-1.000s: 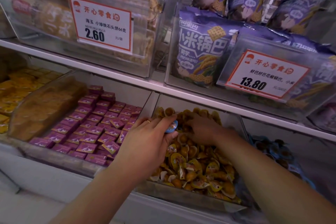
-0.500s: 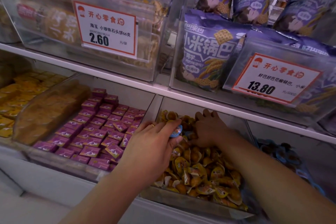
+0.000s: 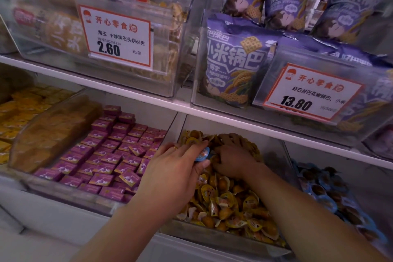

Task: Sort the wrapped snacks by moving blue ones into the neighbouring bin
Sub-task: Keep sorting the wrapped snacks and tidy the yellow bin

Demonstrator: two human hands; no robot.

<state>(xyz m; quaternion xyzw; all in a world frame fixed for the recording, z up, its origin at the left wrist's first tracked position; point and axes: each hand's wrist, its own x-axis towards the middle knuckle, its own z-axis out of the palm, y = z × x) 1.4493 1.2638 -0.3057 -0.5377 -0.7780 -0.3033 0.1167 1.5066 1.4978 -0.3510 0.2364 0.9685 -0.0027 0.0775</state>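
I see both forearms bare, no sleeves in view. A thin gold ring (image 3: 175, 147) circles one finger of the left hand (image 3: 170, 174).

A single blue-wrapped snack (image 3: 203, 154) is being pinched between the fingers and thumb of the left hand (image 3: 176, 174), its blue rim and pale face being shown tilted above the rear of the middle bin (image 3: 223, 238). That clear bin is being filled by a loose heap of yellow-wrapped snacks (image 3: 229, 200), round brown pieces being seen through the wrappers. The heap is being dug into at the back by the right hand (image 3: 234, 160), fingers curled down among the packets. The neighbouring bin (image 3: 289, 161) to the right is being occupied by blue-wrapped snacks (image 3: 327, 193), piled loosely and blurred.
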